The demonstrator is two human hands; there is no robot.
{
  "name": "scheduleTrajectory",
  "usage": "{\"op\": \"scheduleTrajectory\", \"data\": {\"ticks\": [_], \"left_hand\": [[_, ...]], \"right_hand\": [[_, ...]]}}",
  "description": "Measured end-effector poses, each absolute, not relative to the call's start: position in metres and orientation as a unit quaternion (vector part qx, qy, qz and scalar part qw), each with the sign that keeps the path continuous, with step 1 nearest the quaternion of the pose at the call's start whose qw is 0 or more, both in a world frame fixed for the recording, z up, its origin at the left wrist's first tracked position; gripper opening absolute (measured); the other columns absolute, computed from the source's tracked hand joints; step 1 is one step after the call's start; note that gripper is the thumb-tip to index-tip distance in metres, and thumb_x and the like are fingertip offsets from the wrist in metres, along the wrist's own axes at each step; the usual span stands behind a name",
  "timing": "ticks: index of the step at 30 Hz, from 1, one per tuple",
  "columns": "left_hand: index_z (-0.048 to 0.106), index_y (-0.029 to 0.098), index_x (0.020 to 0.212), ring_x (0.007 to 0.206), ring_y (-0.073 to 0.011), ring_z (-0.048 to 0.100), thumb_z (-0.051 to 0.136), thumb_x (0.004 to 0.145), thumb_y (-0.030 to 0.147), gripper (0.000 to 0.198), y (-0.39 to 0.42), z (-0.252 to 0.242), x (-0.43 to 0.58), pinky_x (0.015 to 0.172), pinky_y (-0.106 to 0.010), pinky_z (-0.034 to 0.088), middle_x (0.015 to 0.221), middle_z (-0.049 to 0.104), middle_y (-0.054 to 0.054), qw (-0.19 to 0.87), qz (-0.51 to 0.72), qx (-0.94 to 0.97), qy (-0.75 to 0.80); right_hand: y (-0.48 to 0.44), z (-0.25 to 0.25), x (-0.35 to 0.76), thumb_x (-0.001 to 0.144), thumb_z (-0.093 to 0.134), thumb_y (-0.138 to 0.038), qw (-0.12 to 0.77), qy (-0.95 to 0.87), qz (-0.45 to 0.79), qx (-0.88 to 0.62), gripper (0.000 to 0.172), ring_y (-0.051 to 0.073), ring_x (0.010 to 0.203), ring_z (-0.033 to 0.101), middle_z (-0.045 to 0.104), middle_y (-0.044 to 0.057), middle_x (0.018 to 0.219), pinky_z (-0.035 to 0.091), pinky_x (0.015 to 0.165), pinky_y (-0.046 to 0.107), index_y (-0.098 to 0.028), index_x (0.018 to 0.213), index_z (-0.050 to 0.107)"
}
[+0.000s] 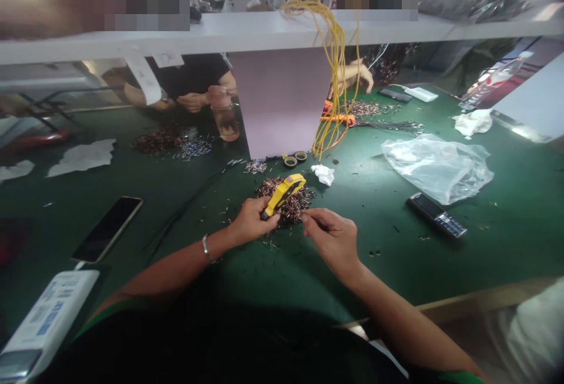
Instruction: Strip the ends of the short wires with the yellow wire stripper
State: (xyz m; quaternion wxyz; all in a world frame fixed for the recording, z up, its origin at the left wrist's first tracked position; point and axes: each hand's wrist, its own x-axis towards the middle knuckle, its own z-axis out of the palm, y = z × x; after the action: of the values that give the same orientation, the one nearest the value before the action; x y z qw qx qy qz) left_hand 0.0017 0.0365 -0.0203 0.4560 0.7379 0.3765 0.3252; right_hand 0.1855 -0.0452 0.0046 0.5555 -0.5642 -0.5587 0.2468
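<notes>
My left hand [252,222] grips a yellow crimping tool [282,195] low over a heap of cut wires [296,206] at twelve o'clock, keeping it within reach as my right hand [330,240] pinches a short wire [306,215].

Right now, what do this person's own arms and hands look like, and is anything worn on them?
Both the left hand and the right hand are bare, without gloves. A silvery bangle circles the left wrist; the right wrist shows none. The dark short-sleeved top has green edging at the sleeves.
</notes>
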Motion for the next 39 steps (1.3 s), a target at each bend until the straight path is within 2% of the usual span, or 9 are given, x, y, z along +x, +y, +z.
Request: {"op": "scheduleTrajectory", "data": {"ticks": [3, 5, 8, 10, 14, 21, 39], "left_hand": [[0.056, 0.014, 0.084, 0.041, -0.0083, 0.049, 0.068, 0.070, 0.024, 0.021, 0.041, -0.017, 0.002, 0.043, -0.022, 0.043, 0.054, 0.055, 0.005, 0.625, 0.300, 0.637, 0.338], [0.057, 0.013, 0.087, 0.047, -0.0111, 0.054, 0.071, 0.066, 0.022, 0.027, 0.044, -0.015, 0.002, 0.047, -0.026, 0.048, 0.060, 0.058, 0.002, 0.717, 0.286, 0.568, 0.284], [0.060, 0.010, 0.093, 0.058, -0.0176, 0.060, 0.072, 0.059, 0.021, 0.038, 0.049, -0.012, -0.001, 0.056, -0.036, 0.053, 0.070, 0.062, -0.005, 0.817, 0.221, 0.498, 0.186], [0.062, 0.010, 0.096, 0.062, -0.0206, 0.062, 0.072, 0.057, 0.021, 0.042, 0.051, -0.011, -0.004, 0.060, -0.039, 0.053, 0.073, 0.063, -0.007, 0.848, 0.186, 0.473, 0.150], [0.065, 0.011, 0.095, 0.060, -0.0211, 0.061, 0.073, 0.053, 0.020, 0.044, 0.051, -0.009, -0.005, 0.058, -0.039, 0.052, 0.074, 0.064, -0.008, 0.870, 0.147, 0.452, 0.132], [0.067, 0.013, 0.092, 0.058, -0.0208, 0.060, 0.074, 0.051, 0.022, 0.042, 0.047, -0.004, -0.004, 0.057, -0.038, 0.052, 0.071, 0.064, -0.008, 0.881, 0.111, 0.443, 0.120], [0.066, 0.014, 0.089, 0.058, -0.0194, 0.060, 0.073, 0.055, 0.022, 0.036, 0.044, -0.002, -0.005, 0.058, -0.036, 0.053, 0.070, 0.066, -0.007, 0.863, 0.132, 0.469, 0.137]], "right_hand": [[-0.041, 0.006, 0.189, 0.079, 0.064, -0.025, 0.561, -0.538, 0.268, -0.569, 0.013, 0.011, 0.045, 0.054, 0.061, -0.003, 0.049, 0.045, 0.047, 0.024, -0.020, 0.071, 0.073], [-0.039, 0.007, 0.193, 0.078, 0.065, -0.025, 0.570, -0.522, 0.285, -0.567, 0.012, 0.011, 0.046, 0.054, 0.062, -0.003, 0.050, 0.045, 0.048, 0.024, -0.020, 0.071, 0.074], [-0.034, 0.008, 0.200, 0.077, 0.067, -0.027, 0.596, -0.487, 0.312, -0.557, 0.011, 0.009, 0.044, 0.050, 0.062, -0.003, 0.051, 0.042, 0.045, 0.024, -0.019, 0.073, 0.074], [-0.032, 0.007, 0.204, 0.076, 0.069, -0.028, 0.615, -0.460, 0.338, -0.544, 0.011, 0.008, 0.041, 0.045, 0.062, -0.003, 0.051, 0.037, 0.041, 0.023, -0.019, 0.075, 0.074], [-0.027, 0.003, 0.212, 0.076, 0.071, -0.030, 0.628, -0.437, 0.374, -0.524, 0.013, 0.006, 0.040, 0.039, 0.061, -0.003, 0.051, 0.032, 0.038, 0.022, -0.018, 0.077, 0.075], [-0.029, 0.011, 0.212, 0.072, 0.071, -0.029, 0.615, -0.456, 0.366, -0.529, 0.010, 0.007, 0.040, 0.043, 0.060, -0.004, 0.048, 0.035, 0.039, 0.023, -0.020, 0.070, 0.074], [-0.032, 0.014, 0.209, 0.070, 0.072, -0.027, 0.614, -0.451, 0.372, -0.530, 0.008, 0.008, 0.039, 0.046, 0.059, -0.004, 0.045, 0.037, 0.039, 0.023, -0.020, 0.068, 0.075]]}}
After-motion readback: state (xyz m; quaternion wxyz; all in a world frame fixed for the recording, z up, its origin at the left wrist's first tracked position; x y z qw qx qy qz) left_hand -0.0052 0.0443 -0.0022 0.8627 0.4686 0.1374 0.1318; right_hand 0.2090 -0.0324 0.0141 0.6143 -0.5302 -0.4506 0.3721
